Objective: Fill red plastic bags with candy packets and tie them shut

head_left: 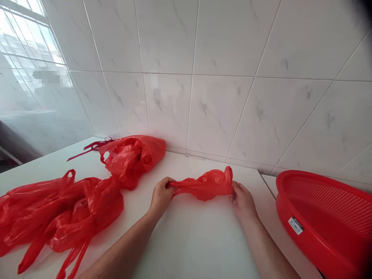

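A crumpled red plastic bag (pixel 206 185) stretches between my two hands, just over the white table. My left hand (pixel 161 195) pinches its gathered left end between thumb and fingers. At the other end, my right hand (pixel 243 198) grips the bag's edge, its fingertips partly hidden behind the plastic. A looped part of the bag stands up beside my right fingers. Whether anything lies inside the bag cannot be made out.
Several red plastic bags (pixel 84 213) lie bunched at the left, with another red bag (pixel 139 157) against the tiled wall (pixel 171 104). Dark red ribbons (pixel 97 145) lie behind them. A large red plastic basket (pixel 316 232) with a label stands right of the white table (pixel 197 240).
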### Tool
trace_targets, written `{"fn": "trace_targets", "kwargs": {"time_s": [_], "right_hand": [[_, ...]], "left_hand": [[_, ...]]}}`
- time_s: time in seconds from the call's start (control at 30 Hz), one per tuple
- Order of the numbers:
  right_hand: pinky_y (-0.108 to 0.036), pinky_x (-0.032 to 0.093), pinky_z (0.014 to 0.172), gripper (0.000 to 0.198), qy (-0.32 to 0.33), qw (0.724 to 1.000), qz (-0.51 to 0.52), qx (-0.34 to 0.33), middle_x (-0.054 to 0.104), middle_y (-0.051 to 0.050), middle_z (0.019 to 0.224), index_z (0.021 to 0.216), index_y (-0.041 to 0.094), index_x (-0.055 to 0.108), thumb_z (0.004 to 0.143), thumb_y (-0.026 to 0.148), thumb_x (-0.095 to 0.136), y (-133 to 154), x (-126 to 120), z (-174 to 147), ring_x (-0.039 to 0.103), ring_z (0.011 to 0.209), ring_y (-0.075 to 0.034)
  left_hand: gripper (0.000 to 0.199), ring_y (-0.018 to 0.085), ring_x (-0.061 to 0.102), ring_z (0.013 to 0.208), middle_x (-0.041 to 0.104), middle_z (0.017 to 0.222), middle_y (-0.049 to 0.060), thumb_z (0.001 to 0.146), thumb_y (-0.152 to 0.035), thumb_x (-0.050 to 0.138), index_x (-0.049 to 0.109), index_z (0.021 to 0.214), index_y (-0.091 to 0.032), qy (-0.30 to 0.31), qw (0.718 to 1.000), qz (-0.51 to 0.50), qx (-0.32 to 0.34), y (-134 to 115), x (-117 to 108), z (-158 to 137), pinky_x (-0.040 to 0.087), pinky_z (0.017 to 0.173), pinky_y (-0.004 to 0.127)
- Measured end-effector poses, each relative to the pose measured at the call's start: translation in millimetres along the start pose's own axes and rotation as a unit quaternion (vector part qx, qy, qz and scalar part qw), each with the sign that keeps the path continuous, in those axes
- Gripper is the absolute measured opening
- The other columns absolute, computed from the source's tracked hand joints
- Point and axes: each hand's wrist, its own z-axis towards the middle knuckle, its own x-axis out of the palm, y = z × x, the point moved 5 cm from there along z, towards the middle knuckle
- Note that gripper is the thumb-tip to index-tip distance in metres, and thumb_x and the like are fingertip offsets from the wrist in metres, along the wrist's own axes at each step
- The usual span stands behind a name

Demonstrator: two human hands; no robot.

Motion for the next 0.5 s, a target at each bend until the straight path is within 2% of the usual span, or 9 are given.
{"fn": "trace_targets", "kwargs": {"time_s": [0.13, 0.27, 0.37, 0.43, 0.5], "right_hand": [[-0.022, 0.036, 0.043, 0.043, -0.012, 1.000, 0.009, 0.002, 0.055, 0.001, 0.071, 0.087, 0.019, 0.061, 0.058, 0.047, 0.074, 4.7, -3.1, 0.8, 0.041, 0.050, -0.009], [-0.025, 0.039, 0.047, 0.046, -0.044, 0.998, -0.043, -0.005, 0.059, -0.003, 0.081, 0.092, 0.018, 0.060, 0.060, 0.049, 0.070, 8.6, -7.7, -0.9, 0.049, 0.057, -0.012], [-0.028, 0.042, 0.053, 0.043, -0.124, 0.985, -0.115, -0.035, 0.058, -0.005, 0.088, 0.100, 0.018, 0.056, 0.070, 0.048, 0.064, 24.4, -7.2, -13.3, 0.054, 0.066, -0.017], [-0.029, 0.043, 0.060, 0.039, -0.174, 0.966, -0.168, -0.095, 0.058, -0.005, 0.093, 0.106, 0.021, 0.054, 0.076, 0.045, 0.061, 45.8, 1.8, -30.7, 0.055, 0.074, -0.019], [-0.029, 0.044, 0.067, 0.028, -0.171, 0.934, -0.236, -0.209, 0.058, -0.005, 0.093, 0.103, 0.022, 0.054, 0.083, 0.042, 0.055, 71.6, 23.0, -53.3, 0.055, 0.079, -0.019]], "left_hand": [[0.008, 0.011, 0.052, 0.062, 0.057, 0.069, -0.002, 0.066, -0.017, 0.061, 0.057, 0.074, -0.018, -0.036, 0.995, -0.088, -0.014, 2.8, -9.2, 1.7, 0.040, 0.053, 0.018], [0.018, 0.017, 0.063, 0.080, 0.064, 0.083, 0.003, 0.071, -0.029, 0.066, 0.054, 0.078, -0.018, 0.023, 0.974, -0.211, -0.084, 8.9, -1.7, -3.4, 0.052, 0.068, 0.027], [0.023, 0.018, 0.066, 0.082, 0.066, 0.088, 0.006, 0.070, -0.028, 0.070, 0.055, 0.084, -0.018, 0.057, 0.950, -0.281, -0.126, 13.2, 7.2, -7.9, 0.055, 0.071, 0.030], [0.024, 0.016, 0.065, 0.081, 0.066, 0.089, 0.006, 0.070, -0.025, 0.072, 0.055, 0.085, -0.017, 0.070, 0.937, -0.313, -0.136, 14.8, 11.9, -9.5, 0.055, 0.070, 0.028], [0.024, 0.015, 0.065, 0.080, 0.066, 0.088, 0.004, 0.070, -0.023, 0.073, 0.056, 0.086, -0.017, 0.085, 0.927, -0.338, -0.139, 14.6, 16.1, -11.1, 0.055, 0.069, 0.026]]}}
